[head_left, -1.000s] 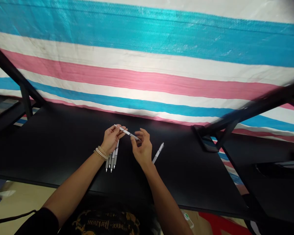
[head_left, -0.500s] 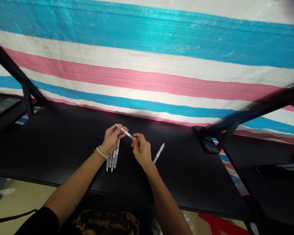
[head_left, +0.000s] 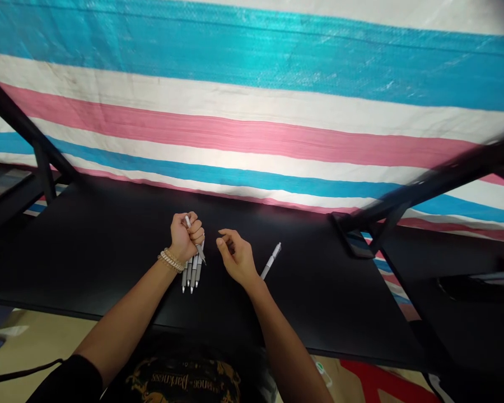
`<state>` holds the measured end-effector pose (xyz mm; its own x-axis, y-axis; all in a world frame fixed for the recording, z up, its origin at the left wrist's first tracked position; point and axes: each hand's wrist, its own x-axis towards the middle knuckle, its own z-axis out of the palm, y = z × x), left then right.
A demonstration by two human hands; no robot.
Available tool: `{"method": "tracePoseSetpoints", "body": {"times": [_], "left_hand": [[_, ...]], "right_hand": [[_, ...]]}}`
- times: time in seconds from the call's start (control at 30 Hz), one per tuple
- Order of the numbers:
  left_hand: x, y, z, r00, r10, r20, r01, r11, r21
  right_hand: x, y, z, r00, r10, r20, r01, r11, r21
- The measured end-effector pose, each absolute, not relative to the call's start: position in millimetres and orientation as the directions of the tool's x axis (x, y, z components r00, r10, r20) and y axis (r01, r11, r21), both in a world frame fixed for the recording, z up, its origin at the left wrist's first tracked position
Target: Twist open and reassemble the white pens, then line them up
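My left hand (head_left: 187,238) is closed in a fist around a white-and-grey retractable pen (head_left: 199,252), whose tip points down and to the right past my little finger. Beaded bracelets circle that wrist. Just below the fist, several similar pens (head_left: 192,277) lie side by side on the black table (head_left: 88,252), partly hidden by my hand. My right hand (head_left: 235,257) hovers a little to the right, fingers apart and holding nothing. Nearest to it, a single white pen (head_left: 271,261) lies at an angle on the tabletop.
A blue, pink and white striped tarp (head_left: 252,140) hangs behind the table's far edge. Black frame bars (head_left: 437,182) cross in front of it at both sides. A dark bracket (head_left: 355,243) sits at the table's right. The floor shows below the near edge.
My right hand has let go of the pen and moved left, its fingers apart. My left hand has closed into a fist around the pen, which now stands steeply instead of lying across.
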<state>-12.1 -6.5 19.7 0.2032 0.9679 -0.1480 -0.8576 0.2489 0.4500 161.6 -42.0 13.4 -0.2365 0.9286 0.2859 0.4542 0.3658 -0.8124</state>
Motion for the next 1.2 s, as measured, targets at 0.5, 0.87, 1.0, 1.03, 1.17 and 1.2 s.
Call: {"method": "tracePoseSetpoints", "body": {"times": [0.5,0.87,1.0,1.03,1.17,1.2], "left_hand": [[1.9,-14.9,27.5,0.207,0.964,-0.164,-0.838,0.262,0.478],[-5.3,-1.2,17.6,0.031,0.99,-0.138,-0.713,0.118,0.691],[-14.1,1.4,20.2,-0.021,0.991,-0.132,-0.723,0.076,0.687],[-14.5,1.2,20.4,-0.027,0.99,-0.135,-0.726,0.073,0.684],[-14.8,-0.3,21.0,-0.011,0.99,-0.142,-0.752,0.086,0.653],[-14.7,-0.5,21.0,-0.008,0.99,-0.14,-0.756,0.086,0.649]], "right_hand": [[149.6,-45.0,14.5,-0.306,0.908,0.286,0.467,0.405,-0.786],[178.8,-49.4,41.6,-0.356,0.935,-0.003,0.897,0.34,-0.282],[155.9,-57.7,33.3,-0.49,0.872,0.016,0.807,0.46,-0.369],[148.5,-60.1,29.4,-0.519,0.854,0.028,0.779,0.487,-0.395],[133.5,-64.4,14.4,-0.537,0.837,0.107,0.74,0.528,-0.416],[134.3,-63.4,12.1,-0.534,0.837,0.121,0.736,0.53,-0.421]]}}
